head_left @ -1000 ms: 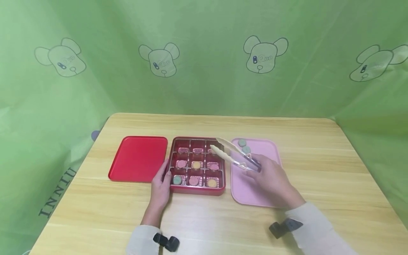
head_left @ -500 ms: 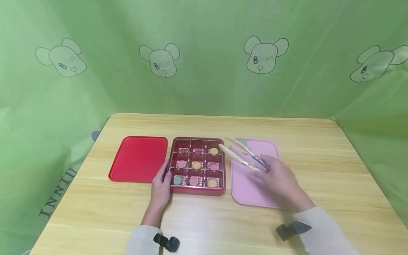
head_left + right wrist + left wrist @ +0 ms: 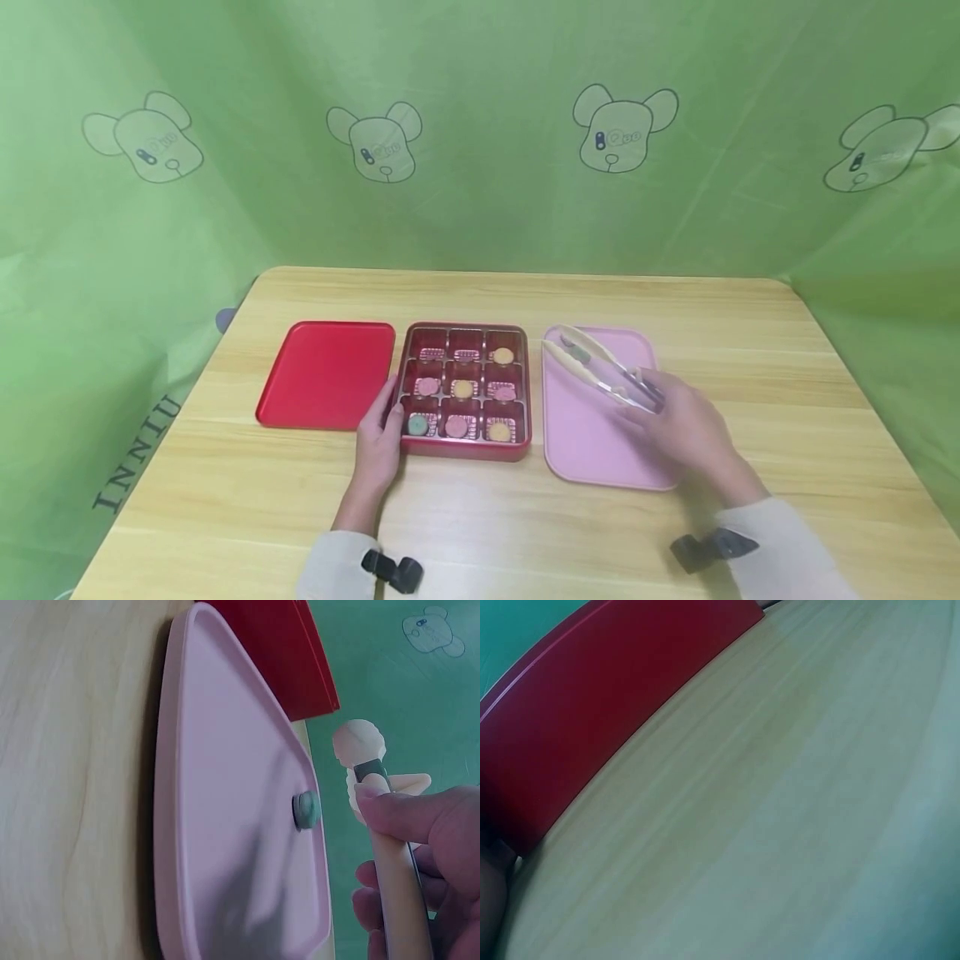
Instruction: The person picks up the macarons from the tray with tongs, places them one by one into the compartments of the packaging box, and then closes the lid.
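Observation:
My left hand point(image 3: 378, 450) grips the near left side of a red divided box point(image 3: 465, 450), thumb and fingers at its wall. The compartments hold a green round piece like a cookie point(image 3: 417, 425), and pink point(image 3: 456, 426) and yellow ones point(image 3: 462, 388); two in the back row hold none. In my right hand point(image 3: 686, 421) are the tongs point(image 3: 592, 379), their pale tips spread apart over the pink tray point(image 3: 600, 442). Green round pieces point(image 3: 306, 810) lie on that tray near its far edge, partly hidden by the tongs in the head view.
A red square lid point(image 3: 326, 375) lies left of the box on the wooden table point(image 3: 480, 533). A green cloth point(image 3: 480, 225) with bear-head drawings hangs behind and at both sides. Each wrist wears a small black camera.
My right hand and the tongs have moved right, from over the box's back right compartment to over the tray. The yellow piece in that compartment has come into sight. My left hand stays put.

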`<state>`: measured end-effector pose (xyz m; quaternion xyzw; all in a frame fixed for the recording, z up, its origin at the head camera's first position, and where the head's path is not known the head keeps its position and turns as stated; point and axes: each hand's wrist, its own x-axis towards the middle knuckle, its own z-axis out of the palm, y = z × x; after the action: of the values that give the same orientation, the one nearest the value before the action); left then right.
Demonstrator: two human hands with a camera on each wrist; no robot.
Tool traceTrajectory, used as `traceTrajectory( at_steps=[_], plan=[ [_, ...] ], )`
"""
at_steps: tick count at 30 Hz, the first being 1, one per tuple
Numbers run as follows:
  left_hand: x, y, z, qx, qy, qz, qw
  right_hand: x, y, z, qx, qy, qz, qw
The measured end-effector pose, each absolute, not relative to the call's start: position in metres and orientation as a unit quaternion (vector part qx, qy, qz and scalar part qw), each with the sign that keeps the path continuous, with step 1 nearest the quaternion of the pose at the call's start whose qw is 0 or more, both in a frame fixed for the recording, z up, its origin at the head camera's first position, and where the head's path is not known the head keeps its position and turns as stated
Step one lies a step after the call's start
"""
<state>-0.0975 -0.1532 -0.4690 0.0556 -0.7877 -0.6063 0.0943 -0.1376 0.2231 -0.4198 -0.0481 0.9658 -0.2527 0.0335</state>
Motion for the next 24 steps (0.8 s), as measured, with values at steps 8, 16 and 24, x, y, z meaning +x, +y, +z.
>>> traceTrajectory(
  at_steps=[8,16,24],
  plan=[
    [-0.098,-0.153,-0.471,0.061,-0.789,-0.604,0.097,-0.137,0.234,-0.424,-0.037,0.966,-0.252,0.042],
    [-0.098,-0.153,-0.471,0.057,-0.788,-0.605,0.101,-0.137,0.240,-0.429,-0.028,0.968,-0.247,0.049],
    [-0.098,-0.153,-0.471,0.059,-0.787,-0.607,0.097,-0.138,0.242,-0.434,-0.021,0.969,-0.239,0.056]
  ],
)
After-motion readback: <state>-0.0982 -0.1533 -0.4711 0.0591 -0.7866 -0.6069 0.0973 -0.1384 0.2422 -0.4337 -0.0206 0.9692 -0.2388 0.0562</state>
